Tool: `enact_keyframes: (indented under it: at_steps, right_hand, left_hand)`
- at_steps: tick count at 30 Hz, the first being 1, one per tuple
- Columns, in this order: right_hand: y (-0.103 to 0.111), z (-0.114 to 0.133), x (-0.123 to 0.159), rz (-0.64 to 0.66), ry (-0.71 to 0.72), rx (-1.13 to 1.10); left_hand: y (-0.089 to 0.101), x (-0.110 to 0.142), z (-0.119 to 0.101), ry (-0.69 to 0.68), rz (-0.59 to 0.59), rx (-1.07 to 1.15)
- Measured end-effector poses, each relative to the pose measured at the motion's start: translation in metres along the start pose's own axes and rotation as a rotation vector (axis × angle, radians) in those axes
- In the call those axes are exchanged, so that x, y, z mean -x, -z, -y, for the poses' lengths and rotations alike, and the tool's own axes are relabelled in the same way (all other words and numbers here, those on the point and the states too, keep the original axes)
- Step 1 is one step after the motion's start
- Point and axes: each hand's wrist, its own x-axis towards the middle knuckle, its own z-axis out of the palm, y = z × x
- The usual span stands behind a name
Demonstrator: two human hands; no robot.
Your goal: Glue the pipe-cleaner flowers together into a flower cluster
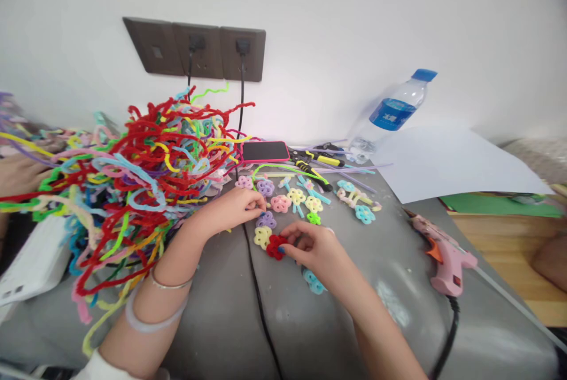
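My right hand (312,250) pinches a red pipe-cleaner flower (275,246) against the grey tabletop (221,321). Beside it lie a pale yellow flower (261,236) and a purple one (266,220). My left hand (234,207) rests on the table just left of these, fingers curled, fingertips close to the purple flower; I cannot make out what it holds. Several more small flowers (296,197) in pink, yellow, green and blue lie just beyond. A light blue flower (314,281) lies partly under my right wrist.
A big tangle of coloured pipe cleaners (133,173) fills the left. A red phone (264,151), pliers (316,159), a water bottle (394,109), white paper (447,164) and a pink glue gun (445,256) lie around. A black cable (259,297) crosses the table. Wall sockets (197,49) are behind.
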Motion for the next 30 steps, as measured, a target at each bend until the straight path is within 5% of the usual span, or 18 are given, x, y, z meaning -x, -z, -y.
enact_keyframes:
  at_steps: [21, 30]
  right_hand:
    - [-0.0035, 0.0096, 0.0027, -0.011, -0.032, 0.079]
    - [0.0018, 0.0071, 0.0027, 0.101, -0.065, -0.086]
  left_hand:
    - [0.0002, -0.0001, -0.002, 0.017, 0.014, -0.018]
    - [0.0008, 0.0019, -0.0015, 0.016, 0.018, -0.031]
